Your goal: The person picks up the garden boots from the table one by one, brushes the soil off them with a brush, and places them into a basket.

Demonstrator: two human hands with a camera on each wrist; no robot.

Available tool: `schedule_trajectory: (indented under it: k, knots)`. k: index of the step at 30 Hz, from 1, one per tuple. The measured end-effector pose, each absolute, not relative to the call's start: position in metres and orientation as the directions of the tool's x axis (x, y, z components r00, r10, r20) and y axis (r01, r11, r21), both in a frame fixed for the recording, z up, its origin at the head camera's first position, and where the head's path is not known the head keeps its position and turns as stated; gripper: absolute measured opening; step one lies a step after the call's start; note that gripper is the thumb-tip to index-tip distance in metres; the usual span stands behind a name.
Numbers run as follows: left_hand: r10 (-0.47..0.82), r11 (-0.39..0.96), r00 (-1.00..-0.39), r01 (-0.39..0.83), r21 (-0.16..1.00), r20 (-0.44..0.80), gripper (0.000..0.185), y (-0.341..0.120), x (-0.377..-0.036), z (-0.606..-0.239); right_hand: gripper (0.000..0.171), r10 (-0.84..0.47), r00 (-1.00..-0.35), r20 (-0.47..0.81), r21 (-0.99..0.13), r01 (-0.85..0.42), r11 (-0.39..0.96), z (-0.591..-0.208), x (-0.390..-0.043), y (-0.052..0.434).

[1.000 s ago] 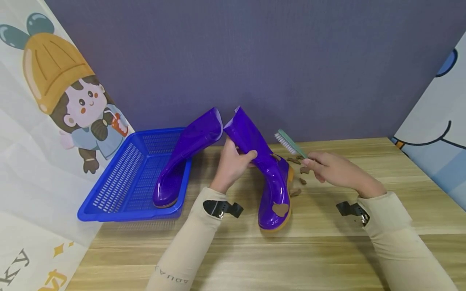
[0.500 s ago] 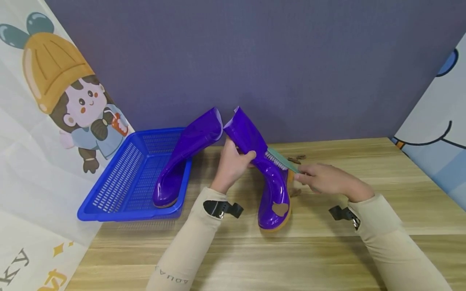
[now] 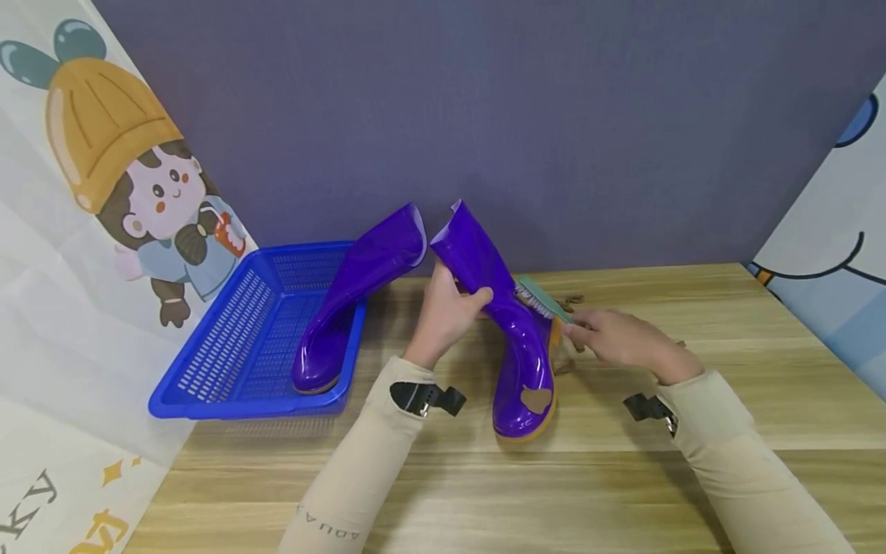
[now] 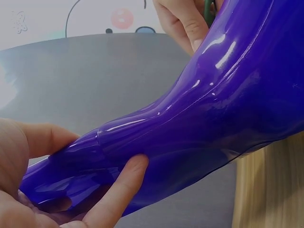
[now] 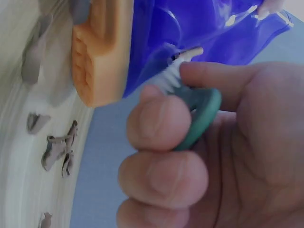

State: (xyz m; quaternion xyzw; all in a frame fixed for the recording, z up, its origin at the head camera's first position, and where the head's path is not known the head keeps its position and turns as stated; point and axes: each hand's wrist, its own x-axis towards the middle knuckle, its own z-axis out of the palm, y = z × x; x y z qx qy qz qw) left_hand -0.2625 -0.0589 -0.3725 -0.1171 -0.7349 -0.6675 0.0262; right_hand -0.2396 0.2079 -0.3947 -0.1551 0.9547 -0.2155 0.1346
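Note:
A shiny purple rain boot with an orange sole stands tilted on the wooden table, a brown mud patch on its toe. My left hand grips its shaft; in the left wrist view the thumb and fingers wrap round the purple rubber. My right hand holds a green-handled brush by its handle, white bristles against the back of the boot above the heel. In the right wrist view a brown bit of mud shows at the bristles.
A blue plastic basket stands at the left with a second purple boot leaning in it, its shaft over the rim. Loose brown mud flakes lie on the table behind the heel. A grey panel rises at the back.
My right hand has brought the brush left and down from beside the boot onto its back above the heel, then shifted it slightly there. My left hand keeps its grip on the shaft.

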Motion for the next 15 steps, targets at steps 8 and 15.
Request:
schedule_trajectory:
  k: [8,15]
  knots:
    - [0.141,0.095,-0.97,0.214,0.972,0.199,0.066,-0.059,-0.263,-0.373,0.048,-0.352,-0.928,-0.123,-0.4,-0.278,0.874,-0.384,-0.239,0.216]
    - [0.139,0.091,-0.97,0.211,0.973,0.198,0.067,-0.059,-0.263,-0.373,0.035,-0.427,-0.904,-0.014,-0.496,-0.364,0.788,-0.376,-0.231,0.208]
